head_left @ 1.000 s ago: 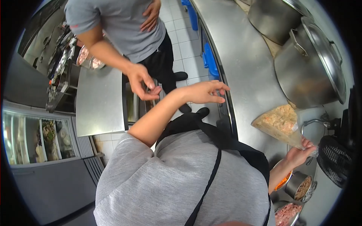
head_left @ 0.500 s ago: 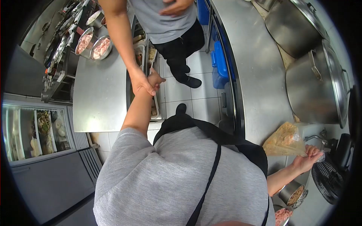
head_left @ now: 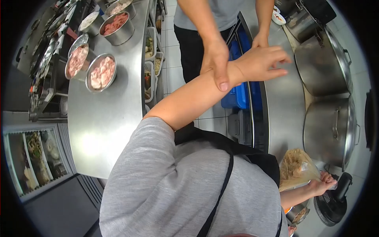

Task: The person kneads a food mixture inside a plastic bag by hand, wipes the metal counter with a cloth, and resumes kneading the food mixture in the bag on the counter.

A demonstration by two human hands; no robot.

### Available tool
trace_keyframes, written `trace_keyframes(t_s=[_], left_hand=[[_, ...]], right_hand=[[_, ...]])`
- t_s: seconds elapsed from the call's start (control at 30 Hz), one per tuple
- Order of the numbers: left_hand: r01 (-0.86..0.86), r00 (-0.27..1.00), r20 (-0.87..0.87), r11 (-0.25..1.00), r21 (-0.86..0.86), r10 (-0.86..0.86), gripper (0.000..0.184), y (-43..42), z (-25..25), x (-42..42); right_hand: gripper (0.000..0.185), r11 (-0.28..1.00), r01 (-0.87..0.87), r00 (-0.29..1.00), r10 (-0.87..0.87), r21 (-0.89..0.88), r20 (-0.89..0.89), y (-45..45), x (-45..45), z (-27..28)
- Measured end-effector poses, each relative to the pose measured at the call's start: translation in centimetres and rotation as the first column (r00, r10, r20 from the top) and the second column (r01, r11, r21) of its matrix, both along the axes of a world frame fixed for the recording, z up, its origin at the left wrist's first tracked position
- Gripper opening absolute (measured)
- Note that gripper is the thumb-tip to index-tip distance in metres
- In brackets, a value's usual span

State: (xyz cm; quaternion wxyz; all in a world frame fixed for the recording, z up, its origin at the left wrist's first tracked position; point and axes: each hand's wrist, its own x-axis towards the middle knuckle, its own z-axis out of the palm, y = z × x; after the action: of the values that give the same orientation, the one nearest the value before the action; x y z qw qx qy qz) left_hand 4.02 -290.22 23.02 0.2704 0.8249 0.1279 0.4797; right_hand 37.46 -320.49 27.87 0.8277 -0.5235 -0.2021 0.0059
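Note:
My left hand (head_left: 263, 64) is stretched out in front of me over the aisle, its fingers spread with nothing in them. A co-worker's hand (head_left: 216, 59) wraps around my left forearm near the wrist, thumb on top. My right hand (head_left: 323, 185) is out at the lower right, its fingers closed on the gathered neck of a clear plastic bag (head_left: 296, 168). Brownish-yellow food fills the bag, and a small white label shows on it. The co-worker's other hand (head_left: 260, 40) is at the edge of the right counter, partly behind my left hand.
Metal bowls of raw meat (head_left: 102, 73) and a pot of red meat (head_left: 116, 28) stand on the left steel counter (head_left: 106, 126). Big lidded stockpots (head_left: 327, 130) line the right counter (head_left: 282, 118). A black fan (head_left: 331, 203) is beyond my right hand. Blue bins (head_left: 237, 96) sit below.
My left arm has swung right and up, with the co-worker's hand still around it. The co-worker has shifted right. The bag and my right hand have dropped slightly lower in view.

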Motion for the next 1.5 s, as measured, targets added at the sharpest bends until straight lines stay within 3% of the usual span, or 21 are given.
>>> trace_keyframes(t_s=[0.13, 0.2, 0.23, 0.3, 0.37, 0.5, 0.6, 0.67, 0.7, 0.73, 0.83, 0.9, 0.93, 1.0, 1.1, 1.17, 1.27, 1.33, 1.4, 1.47, 1.5], left_hand=[[0.111, 0.976, 0.187, 0.993, 0.035, -0.115, 0.028, 3.2, 4.2, -1.1], [0.275, 0.899, 0.414, 0.921, -0.277, -0.144, 0.03, 6.6, 4.3, -2.3], [0.42, 0.789, 0.601, 0.823, -0.383, -0.123, 0.032, 8.4, 4.1, -2.8], [0.467, 0.612, 0.76, 0.876, -0.122, -0.22, 0.041, 16.5, 3.5, -8.3], [0.808, 0.192, 0.977, 0.58, -0.101, -0.097, 0.042, 19.8, 3.4, -14.6], [0.664, 0.424, 0.905, 0.688, -0.294, -0.022, 0.046, 22.5, 4.6, -15.6], [0.508, 0.43, 0.854, 0.704, -0.497, 0.292, 0.06, 24.3, 2.8, -7.5], [0.494, 0.186, 0.758, 0.607, -0.622, 0.625, 0.072, 26.3, 2.4, -1.2], [0.457, -0.284, 0.506, 0.579, -0.675, 0.814, 0.078, 27.6, 3.2, 1.7], [0.454, -0.276, 0.522, 0.589, -0.669, 0.807, 0.078, 29.4, 4.0, 3.3], [0.606, 0.404, 0.525, 0.21, -0.767, 0.749, 0.079, 34.1, 2.4, 3.8], [0.556, 0.758, 0.474, -0.062, -0.829, 0.448, 0.08, 36.8, -1.2, 1.2], [0.478, 0.868, 0.431, -0.183, -0.859, 0.246, 0.081, 40.1, -7.6, -5.1], [0.58, 0.807, 0.572, 0.019, -0.814, -0.147, 0.084, 46.6, -9.1, -7.0], [0.902, 0.298, 0.924, -0.246, -0.355, -0.239, 0.062, 51.8, -6.1, -6.1], [0.945, -0.017, 0.996, -0.327, -0.012, -0.084, 0.056, 54.6, -3.7, -6.4], [0.978, 0.187, 0.926, -0.03, -0.208, -0.328, 0.066, 58.1, -3.9, -6.8], [0.71, 0.641, 0.746, 0.228, -0.666, 0.183, 0.082, 55.2, -2.3, -6.2], [0.321, 0.776, 0.488, 0.416, -0.851, 0.399, 0.088, 57.1, -9.0, -7.9], [0.259, 0.838, 0.32, 0.195, -0.946, 0.442, 0.085, 62.9, -12.7, -14.6], [0.091, 0.84, 0.327, 0.482, -0.872, 0.433, 0.085, 64.3, -9.5, -14.2]], right_hand=[[0.045, 0.988, -0.146, 0.987, 0.143, -0.051, -0.072, 4.9, -1.4, 0.8], [0.044, 0.982, -0.181, 0.981, 0.176, -0.057, -0.079, 8.7, -2.2, 1.1], [0.042, 0.978, -0.2, 0.979, 0.198, -0.06, -0.04, 10.3, -2.3, 1.1], [0.04, 0.959, -0.284, 0.954, 0.283, 0.011, -0.093, 13.7, -2.0, 0.9], [0.041, 0.959, -0.284, 0.957, 0.282, -0.012, -0.067, 17.4, -2.4, 0.6], [0.04, 0.94, -0.34, 0.933, 0.339, 0.009, -0.125, 24.7, -1.4, -1.5], [0.04, 0.908, -0.406, 0.914, 0.402, -0.107, -0.06, 30.2, -0.8, -3.5], [0.039, 0.903, -0.379, 0.924, 0.38, -0.203, -0.036, 33.9, -1.0, -3.5], [0.039, 0.902, -0.379, 0.925, 0.376, -0.205, -0.054, 35.4, -0.9, -3.8], [0.04, 0.913, -0.356, 0.935, 0.349, -0.2, -0.07, 36.8, -0.6, -4.1], [0.042, 0.945, -0.225, 0.974, 0.213, -0.239, -0.073, 40.7, -1.9, -4.9], [0.042, 0.963, -0.138, 0.99, 0.129, -0.232, -0.052, 43.4, -2.7, -5.0], [0.042, 0.974, -0.078, 0.996, 0.07, -0.211, -0.048, 44.3, -3.6, -4.4], [0.042, 0.978, -0.02, 0.998, 0.009, -0.207, -0.056, 45.7, -3.5, -4.6], [0.044, 0.979, 0.078, 0.995, -0.087, -0.188, -0.039, 45.6, -2.2, -4.0], [0.045, 0.979, 0.155, 0.983, -0.167, -0.13, -0.083, 45.8, -2.7, -2.8], [0.044, 0.968, 0.186, 0.981, -0.193, -0.169, -0.023, 44.5, -1.0, -3.8], [0.044, 0.965, 0.223, 0.973, -0.229, -0.136, -0.036, 46.6, 0.6, -4.0], [0.043, 0.964, 0.223, 0.972, -0.232, -0.147, -0.047, 47.6, -0.4, -3.3], [0.043, 0.95, 0.274, 0.958, -0.283, -0.149, -0.045, 47.9, 0.1, -3.7], [0.043, 0.948, 0.275, 0.957, -0.285, -0.159, -0.043, 47.8, 0.4, -3.8]])
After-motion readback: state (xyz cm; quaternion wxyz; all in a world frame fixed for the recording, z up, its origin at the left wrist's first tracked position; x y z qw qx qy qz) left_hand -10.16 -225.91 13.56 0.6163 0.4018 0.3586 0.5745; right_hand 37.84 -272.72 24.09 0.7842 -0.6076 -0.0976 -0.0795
